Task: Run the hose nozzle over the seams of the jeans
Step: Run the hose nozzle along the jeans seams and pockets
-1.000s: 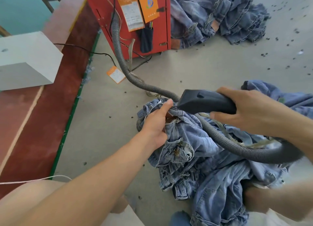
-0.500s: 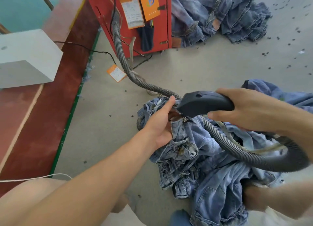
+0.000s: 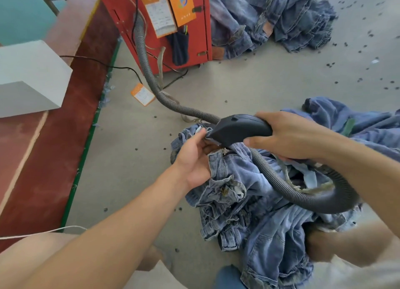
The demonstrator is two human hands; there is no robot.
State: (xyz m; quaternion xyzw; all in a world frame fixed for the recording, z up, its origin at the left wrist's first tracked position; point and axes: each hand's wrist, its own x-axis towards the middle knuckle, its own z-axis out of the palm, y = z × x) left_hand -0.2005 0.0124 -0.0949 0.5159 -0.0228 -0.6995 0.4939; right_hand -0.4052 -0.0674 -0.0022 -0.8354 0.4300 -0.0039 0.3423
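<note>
Jeans (image 3: pixel 255 202) bunched on floor, nozzle at lifted seam edge.
Left hand (image 3: pixel 194 156) pinches the seam edge up; nozzle (image 3: pixel 236 132) mouth touches it from the right, long axis horizontal, right hand (image 3: pixel 290 135) gripping the handle.

The jeans (image 3: pixel 255 204) are faded blue denim, the hose nozzle (image 3: pixel 238 130) matte black, and its ribbed hose (image 3: pixel 149 76) dark grey. The cabinet (image 3: pixel 194 18) is red with orange-and-white tags (image 3: pixel 159 18); the floor (image 3: pixel 249 87) is pale grey, speckled dark.
</note>
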